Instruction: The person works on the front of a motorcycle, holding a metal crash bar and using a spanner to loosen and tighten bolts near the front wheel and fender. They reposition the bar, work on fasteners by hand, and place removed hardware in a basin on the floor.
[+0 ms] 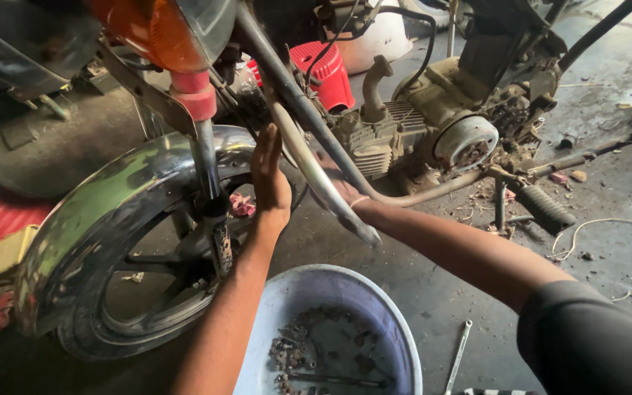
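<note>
The left hand (268, 179) lies open, palm flat on the chromed exhaust pipe (316, 172) beside the engine (382, 139); the right hand (341, 186) reaches behind it — grip hidden. The pipe looks rigid, heavy, greasy — best held at its bend.

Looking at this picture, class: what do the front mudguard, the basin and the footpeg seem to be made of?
Front mudguard: likely chromed metal, since it mirrors its surroundings.
Basin: probably plastic, matte pale blue with a thin rim.
Footpeg: seemingly black rubber, ribbed and dull.
</note>
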`<state>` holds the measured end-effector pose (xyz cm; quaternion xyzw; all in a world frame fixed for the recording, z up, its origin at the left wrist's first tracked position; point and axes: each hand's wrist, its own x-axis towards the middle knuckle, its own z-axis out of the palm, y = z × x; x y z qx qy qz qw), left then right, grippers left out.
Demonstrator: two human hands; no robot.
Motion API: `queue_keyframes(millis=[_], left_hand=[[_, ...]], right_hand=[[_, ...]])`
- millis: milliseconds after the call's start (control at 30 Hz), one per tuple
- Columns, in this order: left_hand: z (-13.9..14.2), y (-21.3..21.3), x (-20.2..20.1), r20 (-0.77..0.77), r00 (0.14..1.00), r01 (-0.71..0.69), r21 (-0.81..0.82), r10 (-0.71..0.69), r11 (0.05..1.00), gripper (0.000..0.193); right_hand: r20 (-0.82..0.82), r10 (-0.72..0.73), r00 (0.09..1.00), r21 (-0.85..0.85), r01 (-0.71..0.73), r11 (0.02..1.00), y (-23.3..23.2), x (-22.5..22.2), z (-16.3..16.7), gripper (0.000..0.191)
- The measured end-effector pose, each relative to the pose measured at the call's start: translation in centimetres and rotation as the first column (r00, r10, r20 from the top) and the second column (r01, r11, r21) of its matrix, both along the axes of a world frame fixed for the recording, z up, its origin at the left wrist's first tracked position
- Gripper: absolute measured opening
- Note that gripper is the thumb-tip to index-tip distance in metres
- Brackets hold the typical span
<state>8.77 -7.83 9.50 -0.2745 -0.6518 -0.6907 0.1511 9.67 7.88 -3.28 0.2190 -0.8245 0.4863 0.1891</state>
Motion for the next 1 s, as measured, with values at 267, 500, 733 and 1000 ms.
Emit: queue_keyframes(millis=[267,500,733,1000], left_hand=[[1.0,-1.4,-0.8,0.049,0.99,0.134,-0.11,-0.129,0.985,0.067],[1.5,-1.2,-1.3,0.096,0.97,0.231,-0.076,-0.223,0.97,0.076],[1.4,-0.6,-1.3,0.015,0.962,0.272,0.019,-0.273,0.962,0.071],[2.4,-0.2,-2.2,0.093,0.978,0.169,0.177,-0.188,0.97,0.022]], right_hand=[[0.269,-0.097,0.958,-0.217,0.158,0.963,-2.1,-1.6,3.3,0.01],[0.12,-0.223,0.967,-0.128,0.238,0.963,-1.8,-0.4,2.8,0.017],[0.265,-0.086,0.961,-0.084,0.112,0.99,-1.8,-0.7,1.9,0.015],[0.381,0.309,0.871,-0.302,-0.199,0.932,0.7,4.1,6.0,0.006]])
